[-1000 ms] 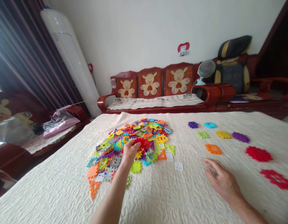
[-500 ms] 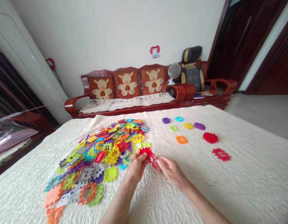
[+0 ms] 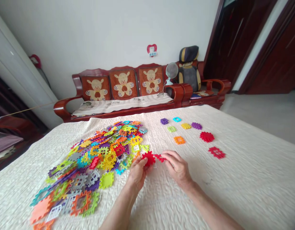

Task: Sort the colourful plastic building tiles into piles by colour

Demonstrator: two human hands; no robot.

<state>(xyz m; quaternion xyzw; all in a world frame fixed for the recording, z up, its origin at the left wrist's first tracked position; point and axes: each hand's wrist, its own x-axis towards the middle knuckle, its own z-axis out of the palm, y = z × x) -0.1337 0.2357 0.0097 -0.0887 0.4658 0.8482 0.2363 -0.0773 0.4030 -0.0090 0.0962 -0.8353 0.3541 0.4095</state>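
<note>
Between the thumb and fingers of my left hand [image 3: 137, 172] is a solid red toothed building tile [image 3: 149, 157]. My right hand [image 3: 177, 167] pinches a second, smaller-looking red tile [image 3: 159, 157], seen nearly edge-on beside the first. Whether the two red tiles touch is hard to tell. Just left of my left hand spreads a large pile of mixed toothed tiles [image 3: 109, 159], some solid and some with window openings. To the right of my right hand lie a red window tile [image 3: 217, 152] and a solid red tile stack or tile [image 3: 207, 137].
Beyond my hands, an orange frame tile [image 3: 179, 140], a green tile [image 3: 172, 129], a yellow tile [image 3: 186, 126], purple tiles [image 3: 196, 126] and a blue frame tile [image 3: 177, 119] lie apart on the quilted cover [image 3: 245, 179]. A wooden sofa [image 3: 128, 112] stands behind.
The smaller red tile, overlapping the first before, is now turned edge-on in my right hand's fingers. My right hand has closed on it. The whole view has shifted slightly.
</note>
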